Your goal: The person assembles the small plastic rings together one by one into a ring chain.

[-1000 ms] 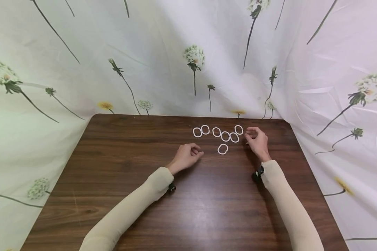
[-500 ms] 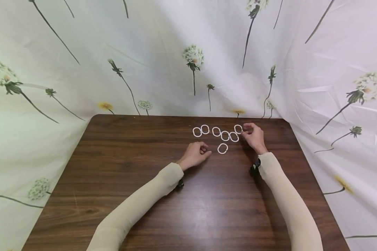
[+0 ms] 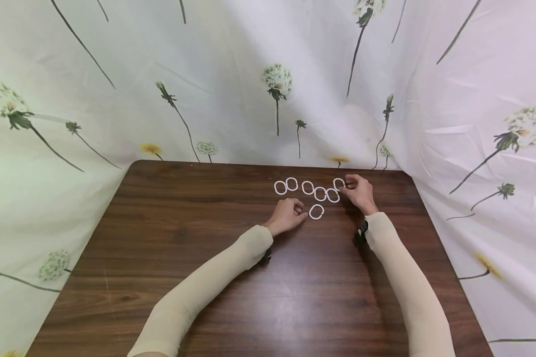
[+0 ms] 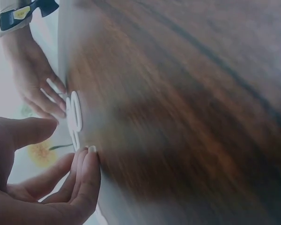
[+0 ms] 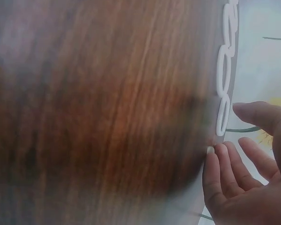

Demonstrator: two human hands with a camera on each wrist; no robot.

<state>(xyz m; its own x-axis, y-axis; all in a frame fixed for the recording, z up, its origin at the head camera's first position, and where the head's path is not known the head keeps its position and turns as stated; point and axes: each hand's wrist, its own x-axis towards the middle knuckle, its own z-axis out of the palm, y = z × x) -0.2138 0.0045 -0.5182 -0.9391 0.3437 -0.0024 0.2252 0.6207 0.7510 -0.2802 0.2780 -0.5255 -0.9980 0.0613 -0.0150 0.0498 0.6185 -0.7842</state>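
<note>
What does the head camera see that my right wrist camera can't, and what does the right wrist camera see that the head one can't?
Only the head view: your left hand, both cream sleeves, and all seven white rings laid out to count.

Only the right wrist view: the rings from the side, looking thin, plus a close peek at the inner side of your right hand.

Both: your right hand, some white rings, the brown table and the flowery cloth.

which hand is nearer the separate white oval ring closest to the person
Left: the left hand is just left of that white oval ring; the right hand is farther off, beyond it to the right.
</note>
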